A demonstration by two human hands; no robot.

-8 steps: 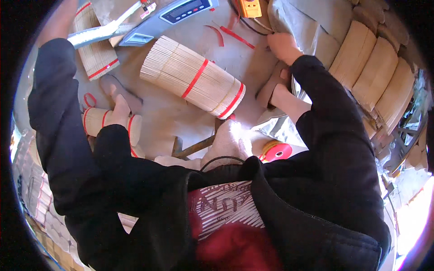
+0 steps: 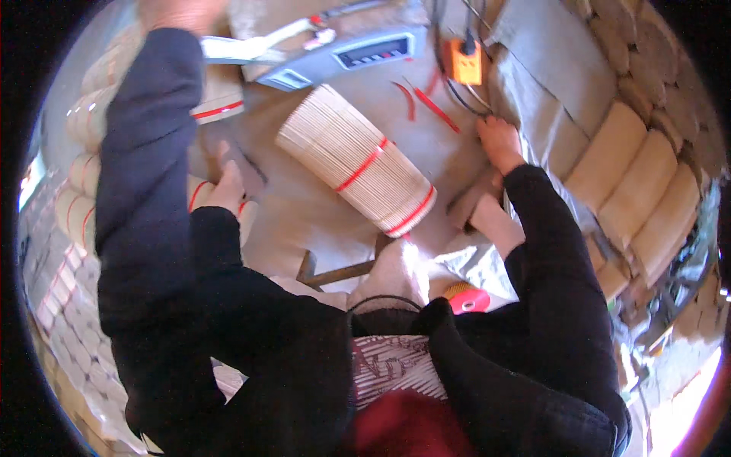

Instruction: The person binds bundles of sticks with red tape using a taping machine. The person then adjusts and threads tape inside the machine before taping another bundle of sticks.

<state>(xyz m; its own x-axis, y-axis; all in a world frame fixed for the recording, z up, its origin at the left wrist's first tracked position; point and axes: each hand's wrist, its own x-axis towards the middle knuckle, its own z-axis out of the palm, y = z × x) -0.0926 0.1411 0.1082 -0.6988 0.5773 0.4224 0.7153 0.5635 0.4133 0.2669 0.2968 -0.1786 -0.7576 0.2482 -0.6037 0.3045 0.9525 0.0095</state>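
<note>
Several banded bundles of pale sticks (image 2: 84,122) are stacked at the far left, and just right of them our left arm in a dark sleeve runs up to the top edge. There the left hand (image 2: 179,11) is blurred, beside a pale flat tool (image 2: 251,47), so we cannot tell whether its grip is apart or together. Below the sleeve a bare left foot (image 2: 225,186) rests against a short bundle with red bands (image 2: 199,192). Near the middle of the brown floor covering (image 2: 304,206) lies the big bundle of sticks (image 2: 358,164), tilted with its fanned end to the upper left, bound by two red bands and touched by neither hand. Above it sits a grey digital scale (image 2: 343,57), and to its right lie loose red bands (image 2: 426,99) and a small orange box (image 2: 466,65) with dark cables. Below the bundle lies a wooden strip (image 2: 335,273), and near it a pink roll (image 2: 466,298). Further right is the bare right foot (image 2: 499,141). Just below it, what seems to be the right hand (image 2: 495,221) lies against a dark flat piece (image 2: 466,202); its grip is hidden, so we cannot tell. Sacking-wrapped rolls (image 2: 640,175) line the right side.
</note>
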